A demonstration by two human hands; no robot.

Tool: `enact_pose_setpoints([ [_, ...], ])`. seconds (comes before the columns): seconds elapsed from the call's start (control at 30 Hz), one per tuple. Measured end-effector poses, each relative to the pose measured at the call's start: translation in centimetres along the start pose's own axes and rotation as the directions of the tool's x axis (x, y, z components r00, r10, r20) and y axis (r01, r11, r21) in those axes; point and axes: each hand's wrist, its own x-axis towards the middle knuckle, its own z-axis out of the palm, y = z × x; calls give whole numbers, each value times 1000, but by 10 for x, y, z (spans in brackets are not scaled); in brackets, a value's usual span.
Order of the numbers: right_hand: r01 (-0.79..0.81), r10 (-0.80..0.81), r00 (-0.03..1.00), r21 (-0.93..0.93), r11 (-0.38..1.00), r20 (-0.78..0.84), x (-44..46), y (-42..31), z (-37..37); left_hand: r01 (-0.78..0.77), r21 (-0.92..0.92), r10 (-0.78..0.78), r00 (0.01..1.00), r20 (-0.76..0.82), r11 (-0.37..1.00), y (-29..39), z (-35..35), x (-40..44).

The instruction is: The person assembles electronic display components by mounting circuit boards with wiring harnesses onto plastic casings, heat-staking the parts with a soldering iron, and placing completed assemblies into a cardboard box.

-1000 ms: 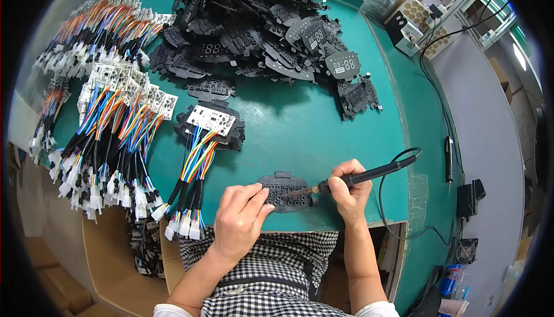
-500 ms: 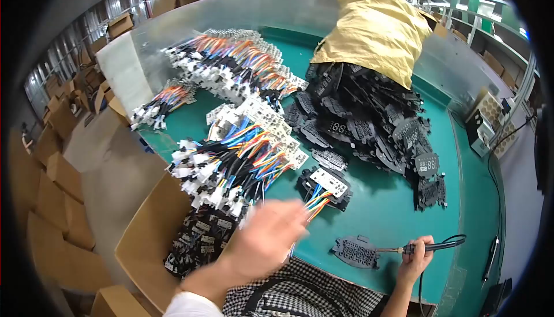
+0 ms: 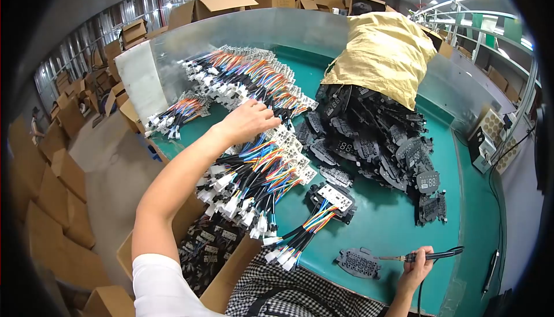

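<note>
My left hand (image 3: 249, 122) reaches over the wired circuit boards (image 3: 288, 144), at the back end of the nearer bundle. Its fingers are bent down and close together; the fingertips are partly hidden, so what they hold cannot be made out. My right hand (image 3: 416, 268) grips a soldering iron (image 3: 411, 257) by its black handle, the metal tip pointing left at a black plastic panel (image 3: 359, 263) lying flat. Behind that panel, a white circuit board (image 3: 336, 197) with coloured wires rests on another black panel (image 3: 314, 201). The wires' white plugs (image 3: 284, 256) hang toward the front edge.
A yellow sack (image 3: 381, 57) spills a heap of black panels (image 3: 375, 138) across the green table (image 3: 398, 224). More wired boards (image 3: 248, 69) lie at the back left. A cardboard box (image 3: 234, 274) holding black parts stands at the front left. A metal barrier (image 3: 231, 28) borders the back.
My left hand has moved from the table's front to the wired boards farther back. The coloured wires' plugs, earlier behind that hand, are now visible. My right hand stays with the soldering iron.
</note>
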Motion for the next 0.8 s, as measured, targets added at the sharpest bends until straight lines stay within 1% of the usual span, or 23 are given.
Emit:
enact_pose_setpoints([
  [0.07,-13,13,1000,7,1000,-2,1,1,0,29,53,-23,994,-110,998,-2,-1,-1],
  [0.1,-17,17,1000,5,1000,11,1,1,1,34,44,-29,992,-121,998,-7,-6,-3],
  [0.13,-22,22,1000,0,1000,20,1,-1,0,94,89,-82,987,-135,992,-10,-21,-5],
  [0.17,-27,27,1000,-8,1000,5,1,-1,-1,197,77,-181,967,-177,977,-19,-31,-10],
  [0.2,-12,12,999,13,1000,46,2,-1,-2,281,67,-252,926,-281,957,-24,-50,-18],
  [0.23,2,-4,997,33,999,82,2,-1,-4,388,33,-372,901,-224,921,-23,-83,-27],
  [0.27,-3,2,999,23,1000,54,2,-2,-4,412,50,-380,875,-300,910,-31,-99,-42],
  [0.3,1,-1,1000,28,1000,24,2,-2,-3,481,70,-440,844,-305,874,-26,-128,-53],
  [0.33,4,-4,1000,30,1000,-7,2,-5,-1,606,83,-557,770,-310,791,0,-164,-50],
  [0.37,-13,14,1000,28,1000,-28,2,-9,1,644,119,-578,742,-340,756,7,-179,-61],
  [0.4,-31,32,998,22,999,-52,2,-15,4,671,118,-611,723,-323,732,24,-199,-61],
  [0.43,-18,19,997,26,999,-73,2,-15,6,656,135,-590,736,-331,742,47,-209,-57],
  [0.47,-7,8,995,18,1000,-103,3,-13,6,628,94,-578,756,-307,772,69,-210,-50],
  [0.53,1,-4,985,-18,1000,-175,2,-15,7,493,-66,-491,828,-269,867,123,-193,-25],
  [0.57,19,-24,980,-28,999,-200,2,-16,6,399,-179,-430,880,-201,899,151,-181,-13],
  [0.6,39,-45,975,-31,999,-217,1,-16,5,306,-285,-357,923,-146,908,178,-165,-4],
  [0.63,53,-53,972,-9,999,-227,2,-14,3,215,-349,-273,954,-124,912,202,-150,6],
  [0.67,70,-63,971,20,997,-230,4,-13,1,127,-403,-187,976,-112,906,224,-134,14],
  [0.73,88,-73,978,66,994,-197,4,-11,-3,68,-579,-158,982,-106,813,266,-105,23],
  [0.8,107,-98,982,44,993,-164,5,-11,-4,53,-664,-158,982,-99,746,294,-92,29],
])
